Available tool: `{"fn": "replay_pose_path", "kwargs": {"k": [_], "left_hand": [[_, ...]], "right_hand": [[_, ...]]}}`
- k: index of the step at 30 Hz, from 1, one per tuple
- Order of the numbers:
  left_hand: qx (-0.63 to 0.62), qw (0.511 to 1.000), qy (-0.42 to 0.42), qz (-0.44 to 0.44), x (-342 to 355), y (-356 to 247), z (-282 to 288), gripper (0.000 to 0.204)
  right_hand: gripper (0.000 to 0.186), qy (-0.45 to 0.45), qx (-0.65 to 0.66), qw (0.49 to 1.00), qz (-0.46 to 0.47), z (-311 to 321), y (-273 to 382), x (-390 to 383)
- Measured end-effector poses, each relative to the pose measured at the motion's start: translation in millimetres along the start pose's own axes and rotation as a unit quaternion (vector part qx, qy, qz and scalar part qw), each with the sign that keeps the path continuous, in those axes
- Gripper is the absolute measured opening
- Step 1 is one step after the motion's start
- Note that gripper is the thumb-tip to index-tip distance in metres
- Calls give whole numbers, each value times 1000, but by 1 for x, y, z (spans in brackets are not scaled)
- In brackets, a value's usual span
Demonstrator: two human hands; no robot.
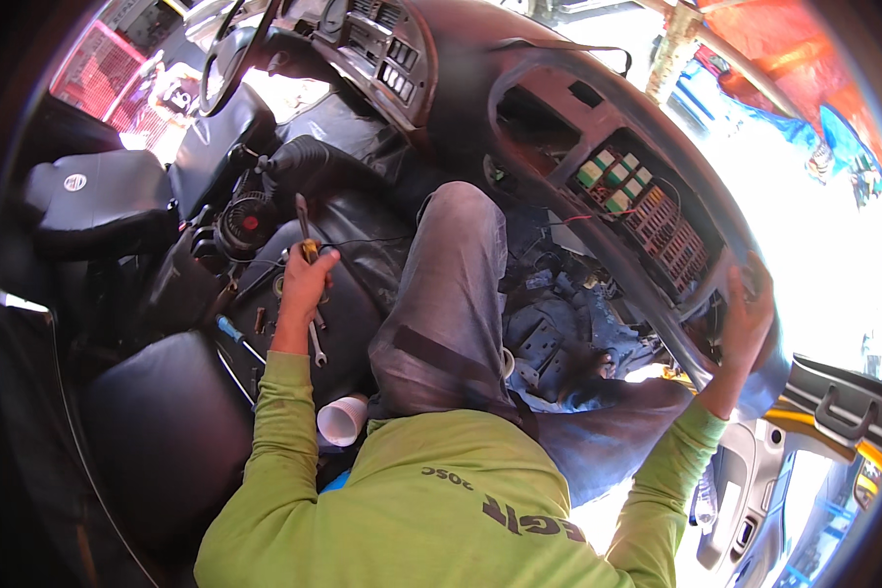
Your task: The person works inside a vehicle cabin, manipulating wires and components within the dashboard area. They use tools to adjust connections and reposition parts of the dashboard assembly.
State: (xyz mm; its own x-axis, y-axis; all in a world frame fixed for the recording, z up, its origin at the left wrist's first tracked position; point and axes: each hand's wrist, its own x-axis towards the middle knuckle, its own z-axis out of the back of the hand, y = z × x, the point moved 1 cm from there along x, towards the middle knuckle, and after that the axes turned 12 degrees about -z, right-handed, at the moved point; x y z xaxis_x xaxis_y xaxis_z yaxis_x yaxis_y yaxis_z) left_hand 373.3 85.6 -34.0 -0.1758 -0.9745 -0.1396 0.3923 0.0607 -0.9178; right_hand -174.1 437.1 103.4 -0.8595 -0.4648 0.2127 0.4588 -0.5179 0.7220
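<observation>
My left hand (306,287) is closed around the yellow-and-dark handle of a screwdriver (302,214), its metal shaft pointing up and away from me. Below that hand, a wrench (318,345) and a blue-handled screwdriver (229,327) lie with other small tools on the dark surface beside my leg. At the far right, my right hand (743,318) grips the end of the dashboard (657,127), fingers bent over its edge. Near it, the opened dashboard exposes a fuse panel (668,240) and several green-and-white relays (612,176).
A white cup (342,420) lies tipped beside my hip. Seats (171,431), a gear lever boot (304,157) and the steering wheel (227,69) are to the left. Exposed metal parts (559,333) fill the footwell, and a door panel (755,490) stands at the lower right.
</observation>
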Motion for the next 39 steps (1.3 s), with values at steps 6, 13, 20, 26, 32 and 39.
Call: {"fn": "replay_pose_path", "kwargs": {"k": [6, 13, 20, 26, 32, 39], "left_hand": [[351, 933, -46, -66, -31, 80, 12, 70], [446, 878, -112, -132, -60, 98, -11, 73], [473, 867, -151, 41, -38, 75, -35, 59], [478, 870, -66, 97, -48, 57, -20, 55], [320, 933, -163, 1, -60, 79, 30, 61], [313, 858, -387, -128, -36, 98, 183, 51]], "right_hand": [[54, 23, -207, 977, 51, 0, -47, 104], [62, 76, -161, 983, 45, -46, -147, 230], [74, 148, -165, 975, 6, -46, -180, 253], [77, 141, -166, 976, -6, -48, -165, 247], [77, 185, -128, 974, -33, -35, -188, 266], [71, 142, -148, 979, -9, -36, -208, 281]]}}
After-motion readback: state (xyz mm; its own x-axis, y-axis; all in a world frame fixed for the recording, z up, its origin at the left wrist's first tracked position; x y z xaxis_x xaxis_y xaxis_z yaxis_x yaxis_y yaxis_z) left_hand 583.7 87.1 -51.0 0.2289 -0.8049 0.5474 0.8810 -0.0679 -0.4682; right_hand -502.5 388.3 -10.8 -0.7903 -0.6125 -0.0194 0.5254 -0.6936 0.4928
